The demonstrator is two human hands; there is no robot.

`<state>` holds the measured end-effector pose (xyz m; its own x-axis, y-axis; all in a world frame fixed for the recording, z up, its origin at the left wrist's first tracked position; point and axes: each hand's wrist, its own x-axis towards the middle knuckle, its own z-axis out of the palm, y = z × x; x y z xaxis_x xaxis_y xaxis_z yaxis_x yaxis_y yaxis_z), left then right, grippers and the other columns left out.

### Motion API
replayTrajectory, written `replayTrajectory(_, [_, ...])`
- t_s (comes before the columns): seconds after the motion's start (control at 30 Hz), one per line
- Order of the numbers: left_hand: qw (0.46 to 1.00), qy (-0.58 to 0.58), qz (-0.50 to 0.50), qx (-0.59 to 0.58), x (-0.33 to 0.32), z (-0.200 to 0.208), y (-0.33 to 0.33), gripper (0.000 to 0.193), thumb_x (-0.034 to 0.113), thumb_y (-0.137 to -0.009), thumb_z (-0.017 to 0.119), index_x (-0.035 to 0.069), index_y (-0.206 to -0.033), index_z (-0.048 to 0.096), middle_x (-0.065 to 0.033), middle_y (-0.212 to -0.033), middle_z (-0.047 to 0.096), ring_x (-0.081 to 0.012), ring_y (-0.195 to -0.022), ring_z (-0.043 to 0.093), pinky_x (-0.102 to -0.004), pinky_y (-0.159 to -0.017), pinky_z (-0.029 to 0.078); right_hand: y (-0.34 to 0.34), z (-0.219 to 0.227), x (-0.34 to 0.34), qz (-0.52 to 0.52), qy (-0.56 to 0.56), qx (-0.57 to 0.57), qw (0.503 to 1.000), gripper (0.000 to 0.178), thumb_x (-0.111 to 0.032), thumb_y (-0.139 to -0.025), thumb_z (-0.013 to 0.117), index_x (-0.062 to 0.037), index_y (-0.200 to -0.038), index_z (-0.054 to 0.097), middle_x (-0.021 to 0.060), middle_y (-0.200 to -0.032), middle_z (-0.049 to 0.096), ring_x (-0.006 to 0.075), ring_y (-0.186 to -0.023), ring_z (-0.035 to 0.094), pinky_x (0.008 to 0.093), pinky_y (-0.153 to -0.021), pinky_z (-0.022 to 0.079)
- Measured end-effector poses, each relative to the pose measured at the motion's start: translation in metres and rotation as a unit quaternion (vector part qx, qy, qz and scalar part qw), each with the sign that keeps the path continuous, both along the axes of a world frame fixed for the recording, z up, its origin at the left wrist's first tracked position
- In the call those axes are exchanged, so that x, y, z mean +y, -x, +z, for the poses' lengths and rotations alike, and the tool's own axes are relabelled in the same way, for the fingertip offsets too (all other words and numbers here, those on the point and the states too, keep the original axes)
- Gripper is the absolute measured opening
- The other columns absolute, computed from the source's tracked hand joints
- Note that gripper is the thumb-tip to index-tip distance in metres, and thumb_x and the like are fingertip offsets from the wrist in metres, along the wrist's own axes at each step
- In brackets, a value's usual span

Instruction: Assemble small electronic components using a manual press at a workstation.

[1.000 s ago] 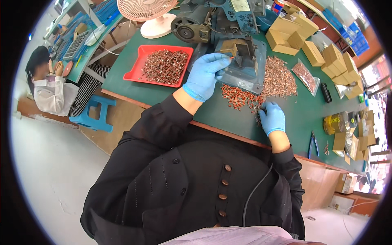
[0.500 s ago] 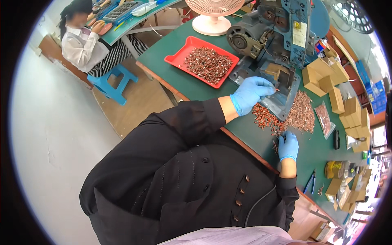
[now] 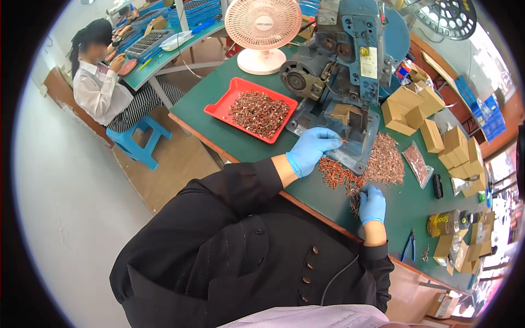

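Blue nitrile gloves on both hands. Left hand [image 3: 313, 148] reaches forward to the base of the blue-grey press machine [image 3: 342, 71], fingertips pinched on one small reddish part [image 3: 343, 141] held right at the machine's work plate [image 3: 350, 143]. Right hand [image 3: 372, 203] rests lower, at about 4 o'clock from the left, fingers curled down into the near edge of the loose parts; whether it has actually picked one up I cannot tell.

Parts supply: a scatter of small red-and-copper pieces [image 3: 339, 176] lies on the green surface [image 3: 246, 147] between the two hands, with a larger, paler copper heap [image 3: 385, 164] just beside the machine base at 3 o'clock from the left hand. A red tray [image 3: 219, 106] at 10 o'clock from the left hand holds a broad layer of similar pieces.

Progress, as a judgement: one piece is at the machine now, the cycle mid-way. Which pile is finished and which is waiting cannot be told from this view; both hold plenty, so much of the batch looks left to handle.

Surroundings: pink desk fan [image 3: 263, 27] at 12 o'clock behind the tray. Small cardboard boxes [image 3: 415, 106] stacked at 2 o'clock. A clear bag of parts [image 3: 416, 163] beyond the copper heap. Blue-handled pliers [image 3: 408, 246] near the surface's edge at 4 o'clock. Another person in a white shirt [image 3: 95, 90] sits at a separate table, far at 10 o'clock.
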<state>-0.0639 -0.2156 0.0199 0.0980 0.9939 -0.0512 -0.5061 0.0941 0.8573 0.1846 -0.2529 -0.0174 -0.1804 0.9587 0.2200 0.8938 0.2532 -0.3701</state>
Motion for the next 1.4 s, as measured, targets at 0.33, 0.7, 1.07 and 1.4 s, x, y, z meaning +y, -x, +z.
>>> replayTrajectory(0.33, [0.998, -0.035, -0.055, -0.006, 0.029, -0.022, -0.025, 0.011, 0.008, -0.081, 0.063, 0.004, -0.091, 0.063, -0.0002, -0.073, 0.059, -0.0074, -0.063, 0.051, -0.0213, -0.057, 0.040, -0.018, -0.009, 0.034, -0.052, 0.013, 0.233, 0.971, 0.015, -0.004, -0.080, 0.062, 0.0004, -0.094, 0.062, 0.0076, -0.083, 0.065, 0.0142, -0.071, 0.061, 0.0267, -0.067, 0.050])
replayTrajectory(0.7, [0.985, -0.063, -0.151, 0.050, 0.026, -0.022, -0.067, 0.014, 0.006, -0.081, 0.065, 0.001, -0.093, 0.062, -0.0016, -0.080, 0.062, -0.0082, -0.071, 0.057, -0.0209, -0.068, 0.046, -0.029, 0.008, 0.050, -0.076, 0.122, 0.468, 0.872, 0.014, -0.001, -0.083, 0.058, 0.0008, -0.098, 0.059, 0.0036, -0.086, 0.061, 0.0097, -0.074, 0.058, 0.0218, -0.068, 0.047])
replayTrajectory(1.07, [0.865, -0.363, -0.161, 0.305, 0.022, -0.014, -0.076, 0.009, 0.004, -0.076, 0.068, 0.005, -0.085, 0.066, -0.0023, -0.103, 0.055, -0.0074, -0.079, 0.052, -0.0214, -0.069, 0.043, -0.025, 0.015, 0.040, 0.066, 0.210, 0.743, 0.632, 0.012, 0.002, -0.086, 0.053, -0.0006, -0.097, 0.058, 0.0077, -0.091, 0.062, 0.0157, -0.083, 0.060, 0.0272, -0.075, 0.050])
replayTrajectory(1.4, [0.818, -0.449, -0.135, 0.332, 0.019, -0.002, -0.075, 0.014, -0.002, -0.074, 0.067, 0.002, -0.087, 0.065, -0.0075, -0.093, 0.060, -0.0159, -0.086, 0.058, -0.0272, -0.077, 0.046, -0.012, 0.017, 0.028, 0.143, 0.231, 0.776, 0.570, 0.014, 0.000, -0.084, 0.058, -0.0012, -0.098, 0.060, 0.0070, -0.093, 0.063, 0.0142, -0.086, 0.060, 0.0255, -0.078, 0.049])
